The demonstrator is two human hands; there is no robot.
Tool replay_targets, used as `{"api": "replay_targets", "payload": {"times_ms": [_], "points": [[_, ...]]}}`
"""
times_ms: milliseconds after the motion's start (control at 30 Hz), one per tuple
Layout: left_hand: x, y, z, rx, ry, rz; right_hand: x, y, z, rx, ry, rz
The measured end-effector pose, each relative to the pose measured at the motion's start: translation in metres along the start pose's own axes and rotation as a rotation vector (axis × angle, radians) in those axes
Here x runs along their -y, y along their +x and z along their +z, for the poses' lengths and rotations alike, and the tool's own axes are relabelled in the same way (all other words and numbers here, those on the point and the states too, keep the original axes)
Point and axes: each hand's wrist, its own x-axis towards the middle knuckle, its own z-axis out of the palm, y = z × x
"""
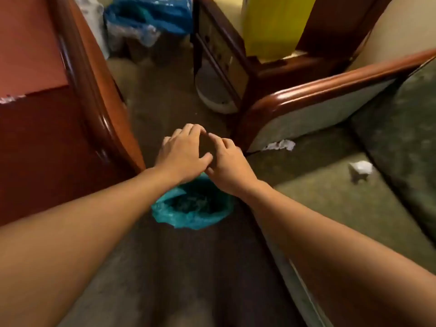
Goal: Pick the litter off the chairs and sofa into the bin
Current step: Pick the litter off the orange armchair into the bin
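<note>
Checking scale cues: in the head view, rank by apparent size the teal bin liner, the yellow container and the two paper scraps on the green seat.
1. Yellow container, cropped
2. Teal bin liner
3. Paper scraps: flat and crumpled look alike

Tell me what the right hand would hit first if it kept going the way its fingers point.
Probably the left hand: the right hand points up-left and their fingertips nearly touch. Beyond lies bare floor, though depth is unclear.

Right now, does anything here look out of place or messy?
Yes. Two crumpled white paper scraps lie on the green sofa seat: one against the armrest, another further along the cushion. Both hands hover open over the teal-lined bin on the floor, holding nothing visible.
</note>
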Motion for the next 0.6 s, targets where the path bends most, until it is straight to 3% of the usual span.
{"api": "replay_targets", "payload": {"times_ms": [67, 367, 467, 600], "points": [[0.037, -0.015, 0.063, 0.052, 0.038, -0.061, -0.031, 0.006, 0.067, 0.070, -0.072, -0.002], [0.114, -0.057, 0.181, 0.454, 0.030, -0.169, -0.120, -0.022, 0.192, 0.309, 0.028, 0.078], [0.126, -0.067, 0.201, 0.576, 0.175, -0.148, -0.127, -0.027, 0.210, 0.310, -0.176, -0.019], [0.131, -0.088, 0.216, 0.492, 0.304, -0.042, -0.127, -0.037, 0.221, 0.255, -0.298, -0.077]]}}
